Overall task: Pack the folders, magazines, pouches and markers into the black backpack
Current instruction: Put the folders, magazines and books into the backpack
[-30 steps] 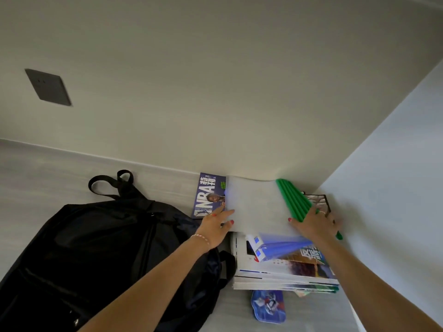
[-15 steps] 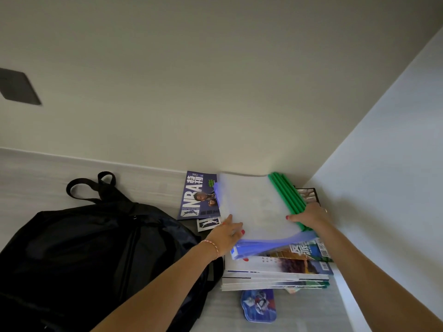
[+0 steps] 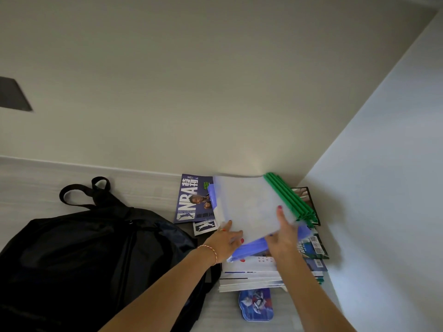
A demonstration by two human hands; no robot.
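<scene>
Folders (image 3: 249, 207) lifted, perhaps off magazines (image 3: 251, 271).

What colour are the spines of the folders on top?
Green spines, shown best in the head view.

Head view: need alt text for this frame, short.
Both hands, left hand and right hand, grip a bundle of translucent folders with green and blue spines, held over a magazine stack in a wall corner. A black backpack lies to the left; a blue pouch sits in front of the stack.
</scene>
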